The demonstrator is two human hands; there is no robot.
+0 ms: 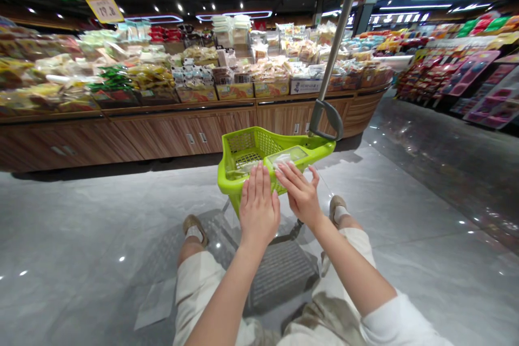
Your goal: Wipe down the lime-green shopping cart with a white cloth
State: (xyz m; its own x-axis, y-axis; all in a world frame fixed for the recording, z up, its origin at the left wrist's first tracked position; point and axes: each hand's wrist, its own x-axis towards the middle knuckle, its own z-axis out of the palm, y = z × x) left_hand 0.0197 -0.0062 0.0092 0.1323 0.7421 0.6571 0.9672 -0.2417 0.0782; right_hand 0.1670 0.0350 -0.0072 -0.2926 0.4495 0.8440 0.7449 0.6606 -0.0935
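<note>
A lime-green plastic shopping cart basket (279, 143) stands in front of me. My left hand (259, 205) lies with its fingers stretched out flat at the basket's near rim. To its right, my right hand (302, 192) has its fingers spread over the rim beside a clear panel (288, 157). Something thin, whitish and see-through (283, 159) shows by the right fingertips; its kind is unclear. More clear material lies inside the basket near the left fingertips. Neither hand is closed around anything that I can see.
A grey metal pole (343, 27) with a grey loop handle (330, 119) rises at the cart's right end. Beyond runs a wood-fronted display counter (178, 135) heaped with packaged food. More shelves (458, 81) stand at right. My legs straddle the cart's grey lower rack (284, 270).
</note>
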